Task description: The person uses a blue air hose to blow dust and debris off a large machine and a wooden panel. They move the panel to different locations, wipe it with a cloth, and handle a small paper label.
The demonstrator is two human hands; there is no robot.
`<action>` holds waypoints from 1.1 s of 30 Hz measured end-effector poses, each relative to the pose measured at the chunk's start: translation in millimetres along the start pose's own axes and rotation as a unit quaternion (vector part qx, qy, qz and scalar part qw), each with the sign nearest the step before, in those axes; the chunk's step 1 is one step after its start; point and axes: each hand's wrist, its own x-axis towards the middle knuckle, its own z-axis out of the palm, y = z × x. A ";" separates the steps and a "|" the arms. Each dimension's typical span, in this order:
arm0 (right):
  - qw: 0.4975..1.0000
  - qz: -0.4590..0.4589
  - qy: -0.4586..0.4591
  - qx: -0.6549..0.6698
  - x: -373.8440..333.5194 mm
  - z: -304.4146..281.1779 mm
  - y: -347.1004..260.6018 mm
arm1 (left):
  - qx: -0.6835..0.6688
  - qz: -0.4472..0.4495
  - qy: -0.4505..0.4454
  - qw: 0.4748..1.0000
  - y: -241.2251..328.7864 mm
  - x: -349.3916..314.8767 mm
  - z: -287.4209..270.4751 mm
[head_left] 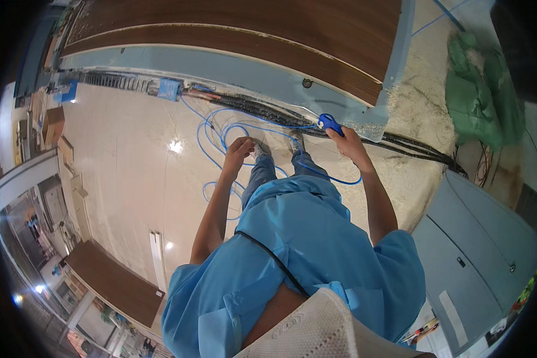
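Note:
My right hand point(346, 142) is closed round the handle of a blue air blow gun point(330, 124). Its thin metal nozzle points left, along the edge of a blue-grey machine bed point(340, 98). A blue air hose point(212, 156) lies in loose loops on the floor round my feet, and one stretch of it rises towards the gun. My left hand point(238, 152) hangs beside these loops with its fingers curled in. Whether hose or something else is between those fingers, I cannot make out.
Brown wood-grain panels point(316, 27) lie on the machine bed. Black cables point(420, 150) run along its foot through pale dust. Green sacks point(474, 89) stand at right, near a blue-grey cabinet point(459, 256). A brown board point(110, 283) lies at lower left.

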 end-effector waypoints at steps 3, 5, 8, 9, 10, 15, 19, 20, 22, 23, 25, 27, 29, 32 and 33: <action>0.989 0.022 0.117 0.086 -24.0 -14.7 12.7 | 0.031 0.008 -0.012 0.999 12.3 2.7 3.7; 0.983 0.019 0.126 0.130 -43.1 -33.7 26.0 | 0.031 0.017 -0.013 0.999 16.7 0.3 6.3; 0.983 0.107 0.144 0.039 -84.1 -71.5 57.8 | 0.043 0.040 -0.021 0.998 15.4 -0.7 11.8; 0.980 0.129 0.149 0.004 -101.8 -85.5 71.2 | 0.038 0.024 -0.026 0.999 12.5 -1.6 14.0; 0.978 0.147 0.143 -0.021 -115.6 -99.2 84.1 | 0.039 0.028 -0.028 0.998 9.8 -1.5 17.1; 0.890 0.179 0.399 -0.128 -144.6 -125.1 123.1 | 0.067 -0.036 -0.084 0.994 -1.0 -2.7 41.7; 0.873 0.159 0.456 -0.075 -125.9 -95.0 122.2 | 0.117 -0.005 -0.116 0.986 0.7 -0.5 64.9; 0.863 0.131 0.471 -0.129 -123.7 -88.1 120.3 | 0.106 0.010 -0.126 0.986 1.7 1.7 68.2; 0.858 0.065 0.492 -0.134 -116.8 -76.2 114.8 | 0.098 0.042 -0.125 0.986 2.9 6.7 71.2; 0.868 0.070 0.491 -0.014 -114.3 -74.1 111.3 | 0.100 0.032 -0.113 0.988 3.5 9.0 70.7; 0.865 0.061 0.448 0.215 -108.1 -66.6 100.8 | 0.088 0.031 -0.113 0.989 6.3 14.1 69.5; 0.878 0.012 0.387 0.282 -96.0 -55.5 82.7 | 0.125 0.054 -0.129 0.982 12.4 14.1 73.1; 0.885 -0.028 0.307 0.349 -76.9 -33.6 53.7 | 0.200 0.157 -0.242 0.936 22.4 2.8 87.6; 0.875 -0.054 0.159 0.455 -34.9 5.0 -4.0 | 0.285 0.100 -0.310 0.902 37.1 -31.3 125.4; 0.863 -0.026 0.100 0.494 -13.8 20.0 -26.4 | 0.283 0.167 -0.339 0.881 42.0 -35.9 141.3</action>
